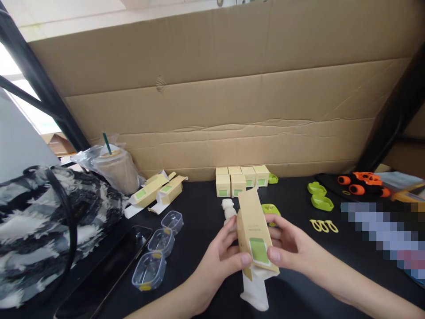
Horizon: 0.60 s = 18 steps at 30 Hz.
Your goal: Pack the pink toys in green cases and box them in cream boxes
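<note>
step: left hand (221,261) and right hand (294,243) hold box (254,221), white flap (255,292) hanging open | fingers: both pinching box sides | next: flap likely needs gentle hold

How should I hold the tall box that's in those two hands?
I'd grip the box by its two long sides, the left hand coming from the left, the right hand from the right. It's long and narrow, so both sides should be easy to reach. A white piece hangs from the near end, so avoid gripping there.
</note>
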{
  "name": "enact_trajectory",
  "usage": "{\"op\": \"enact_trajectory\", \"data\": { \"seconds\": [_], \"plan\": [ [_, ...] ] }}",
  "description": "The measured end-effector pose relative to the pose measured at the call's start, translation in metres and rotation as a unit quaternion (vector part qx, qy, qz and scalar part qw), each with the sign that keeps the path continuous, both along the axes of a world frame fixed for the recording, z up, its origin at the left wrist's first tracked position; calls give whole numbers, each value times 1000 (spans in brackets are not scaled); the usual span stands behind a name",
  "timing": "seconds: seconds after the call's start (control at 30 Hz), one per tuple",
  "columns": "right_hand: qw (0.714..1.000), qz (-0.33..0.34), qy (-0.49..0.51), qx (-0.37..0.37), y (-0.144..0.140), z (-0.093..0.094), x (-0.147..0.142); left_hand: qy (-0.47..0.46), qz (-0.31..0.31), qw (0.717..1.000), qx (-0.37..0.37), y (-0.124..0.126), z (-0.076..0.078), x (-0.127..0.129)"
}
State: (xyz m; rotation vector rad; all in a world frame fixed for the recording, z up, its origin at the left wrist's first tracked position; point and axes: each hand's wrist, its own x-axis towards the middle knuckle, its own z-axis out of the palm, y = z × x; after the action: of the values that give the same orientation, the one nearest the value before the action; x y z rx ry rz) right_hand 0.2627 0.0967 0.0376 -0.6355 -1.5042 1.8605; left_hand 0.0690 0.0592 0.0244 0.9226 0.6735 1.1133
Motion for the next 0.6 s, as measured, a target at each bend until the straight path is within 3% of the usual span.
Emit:
{"op": "enact_trajectory", "data": {
  "seconds": [0.3,0.6],
  "plan": [
    [997,8,-30,76,-12,-6,-5,49,-12,999,2,-3,-1,-1],
    [997,73,-11,5,-19,-1,-10,106,-84,990,-49,-8,-1,1]
  ]
}}
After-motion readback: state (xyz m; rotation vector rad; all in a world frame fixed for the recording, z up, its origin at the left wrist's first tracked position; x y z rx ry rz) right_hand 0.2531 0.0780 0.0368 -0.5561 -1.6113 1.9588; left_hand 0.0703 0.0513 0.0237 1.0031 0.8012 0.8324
